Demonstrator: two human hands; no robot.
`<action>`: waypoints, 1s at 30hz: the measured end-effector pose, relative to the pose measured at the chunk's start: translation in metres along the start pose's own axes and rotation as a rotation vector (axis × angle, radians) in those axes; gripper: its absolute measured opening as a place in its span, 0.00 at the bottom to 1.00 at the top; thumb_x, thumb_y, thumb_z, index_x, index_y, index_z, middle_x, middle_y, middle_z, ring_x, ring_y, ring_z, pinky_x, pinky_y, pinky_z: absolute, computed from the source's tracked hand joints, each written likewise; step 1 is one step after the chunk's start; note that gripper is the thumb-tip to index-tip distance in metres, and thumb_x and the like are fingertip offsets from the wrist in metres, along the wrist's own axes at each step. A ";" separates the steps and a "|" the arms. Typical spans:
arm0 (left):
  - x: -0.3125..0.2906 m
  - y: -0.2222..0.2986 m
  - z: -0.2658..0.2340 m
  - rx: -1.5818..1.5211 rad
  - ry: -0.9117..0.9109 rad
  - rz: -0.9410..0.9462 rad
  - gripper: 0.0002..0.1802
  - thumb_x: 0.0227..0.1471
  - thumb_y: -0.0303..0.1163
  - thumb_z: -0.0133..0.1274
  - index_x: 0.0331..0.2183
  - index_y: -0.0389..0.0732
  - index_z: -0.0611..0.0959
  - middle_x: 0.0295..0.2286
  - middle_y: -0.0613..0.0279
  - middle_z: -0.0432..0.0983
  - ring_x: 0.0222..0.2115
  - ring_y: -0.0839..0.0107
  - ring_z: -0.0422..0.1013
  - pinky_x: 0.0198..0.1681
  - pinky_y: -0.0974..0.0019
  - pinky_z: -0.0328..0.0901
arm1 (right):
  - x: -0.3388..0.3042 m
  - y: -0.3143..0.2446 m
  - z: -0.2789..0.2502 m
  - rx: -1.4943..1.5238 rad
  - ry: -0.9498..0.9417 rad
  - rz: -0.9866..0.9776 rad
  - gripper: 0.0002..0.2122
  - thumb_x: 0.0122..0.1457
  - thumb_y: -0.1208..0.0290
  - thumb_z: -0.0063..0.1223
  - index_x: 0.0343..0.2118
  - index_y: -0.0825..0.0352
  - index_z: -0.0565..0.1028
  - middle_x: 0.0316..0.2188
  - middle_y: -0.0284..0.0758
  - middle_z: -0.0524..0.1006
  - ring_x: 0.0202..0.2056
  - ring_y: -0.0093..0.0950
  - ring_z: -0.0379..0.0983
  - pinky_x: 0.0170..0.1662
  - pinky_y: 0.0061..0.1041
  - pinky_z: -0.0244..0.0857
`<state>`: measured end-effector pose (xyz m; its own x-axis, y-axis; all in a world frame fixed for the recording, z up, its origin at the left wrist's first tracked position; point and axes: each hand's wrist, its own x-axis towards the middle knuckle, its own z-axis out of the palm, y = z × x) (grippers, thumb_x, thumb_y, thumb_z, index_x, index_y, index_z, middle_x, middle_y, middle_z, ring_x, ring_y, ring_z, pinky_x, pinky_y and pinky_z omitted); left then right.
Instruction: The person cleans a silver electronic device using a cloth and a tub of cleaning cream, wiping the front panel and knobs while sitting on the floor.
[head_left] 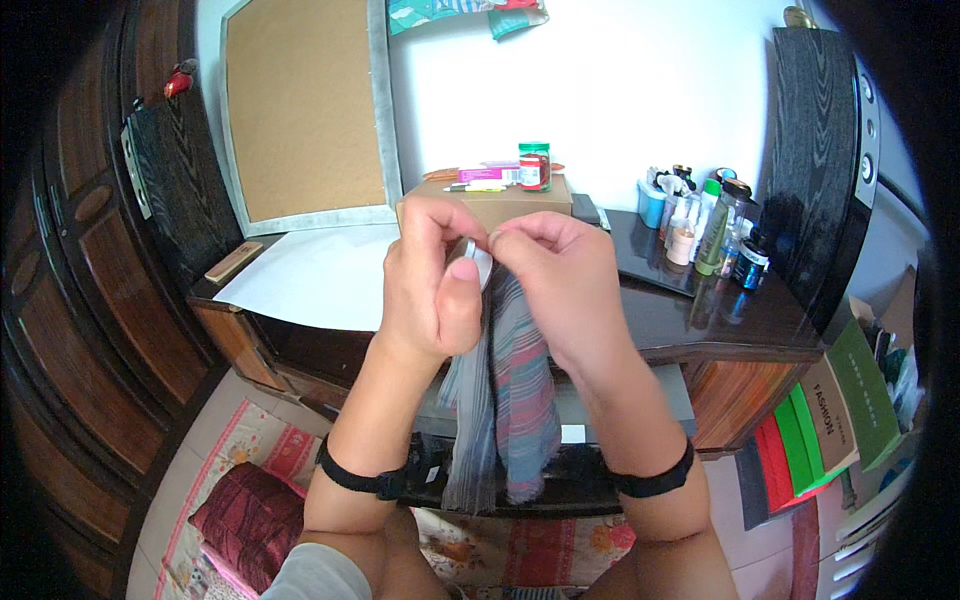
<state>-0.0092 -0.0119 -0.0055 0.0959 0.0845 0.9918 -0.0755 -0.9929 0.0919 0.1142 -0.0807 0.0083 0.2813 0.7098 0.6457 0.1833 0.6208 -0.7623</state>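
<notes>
Both hands are raised close together in the middle of the view, above a striped cloth [525,400]. My left hand [425,280] is closed, with a small white round thing [484,266] between its thumb and fingers. Thumb and forefinger of my right hand [565,275] are pinched together beside it; what lies between those fingertips is too small to tell. The cloth hangs in long folds below the hands, grey on the left and blue-grey with reddish stripes on the right. Its upper end is hidden by the fingers.
A dark desk [650,330] stands ahead, with a large white sheet [310,275] and a cardboard box [480,200] bearing a green-lidded jar [535,167]. Several bottles [710,235] crowd its right side. A maroon cushion [250,515] lies low left; open boxes [835,400] stand right.
</notes>
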 end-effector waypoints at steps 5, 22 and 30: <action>0.011 0.010 0.006 -0.282 0.201 -0.258 0.16 0.55 0.39 0.34 0.41 0.38 0.65 0.25 0.53 0.72 0.24 0.72 0.65 0.27 0.70 0.62 | 0.001 -0.012 -0.022 0.293 -0.070 0.083 0.05 0.54 0.76 0.58 0.33 0.71 0.79 0.29 0.30 0.79 0.30 0.17 0.73 0.36 0.16 0.66; 0.015 -0.005 -0.007 -1.322 -0.138 -0.583 0.19 0.57 0.40 0.37 0.44 0.39 0.74 0.31 0.52 0.68 0.19 0.70 0.60 0.16 0.71 0.56 | 0.011 0.006 -0.041 -0.287 0.029 -0.217 0.06 0.62 0.72 0.50 0.37 0.68 0.70 0.26 0.26 0.70 0.29 0.14 0.64 0.32 0.17 0.59; 0.012 -0.004 -0.005 -1.277 -0.125 -0.625 0.21 0.63 0.45 0.38 0.45 0.37 0.73 0.34 0.51 0.68 0.24 0.69 0.61 0.20 0.71 0.59 | 0.026 0.020 -0.067 -0.262 0.047 -0.103 0.08 0.62 0.73 0.49 0.39 0.71 0.68 0.24 0.37 0.76 0.27 0.24 0.73 0.30 0.25 0.65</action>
<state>-0.0131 -0.0063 0.0064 0.5269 0.3984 0.7508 -0.8092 -0.0351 0.5865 0.1887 -0.0718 0.0068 0.2910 0.6277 0.7220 0.4485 0.5771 -0.6825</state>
